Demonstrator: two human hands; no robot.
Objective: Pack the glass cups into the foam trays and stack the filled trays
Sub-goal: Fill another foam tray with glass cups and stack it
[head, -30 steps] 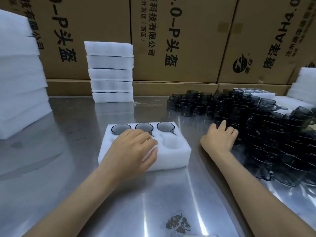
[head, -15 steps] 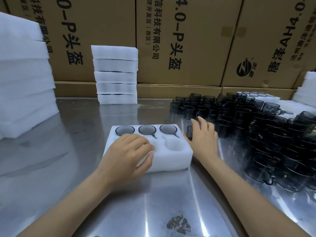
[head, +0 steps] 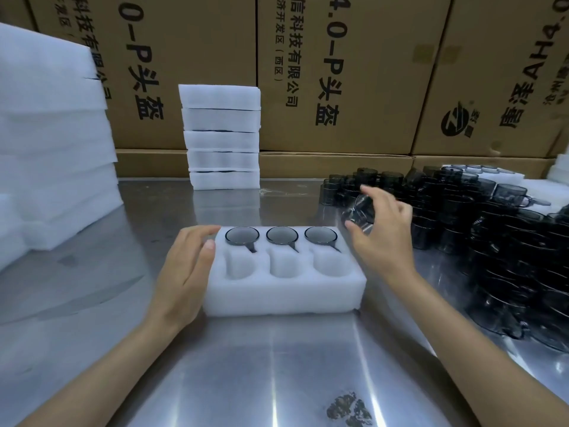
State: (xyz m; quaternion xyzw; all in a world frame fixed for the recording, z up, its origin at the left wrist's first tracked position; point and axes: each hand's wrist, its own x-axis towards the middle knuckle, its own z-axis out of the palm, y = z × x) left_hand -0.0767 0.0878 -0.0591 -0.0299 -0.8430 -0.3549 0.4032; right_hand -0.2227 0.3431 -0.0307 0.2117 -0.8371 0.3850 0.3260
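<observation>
A white foam tray (head: pixel 283 295) lies on the steel table in front of me. Its far row holds three dark glass cups (head: pixel 282 235); the three near pockets (head: pixel 285 266) hold nothing. My left hand (head: pixel 184 269) rests flat against the tray's left side, fingers straight. My right hand (head: pixel 383 232) hovers just right of the tray's far corner and grips a smoky glass cup (head: pixel 358 212), tilted and blurred. A big pile of dark glass cups (head: pixel 480 229) covers the table to the right.
A stack of filled foam trays (head: pixel 222 137) stands at the back centre. Taller foam stacks (head: pixel 49 143) rise at the left. Cardboard boxes (head: pixel 332 72) wall off the back. More foam with cups (head: pixel 480 172) lies far right. A dark stain (head: pixel 349 409) marks the near table.
My left hand slid off the tray's near pockets to its left side. My right hand left the pile, took hold of a cup and carried it toward the tray's right far corner.
</observation>
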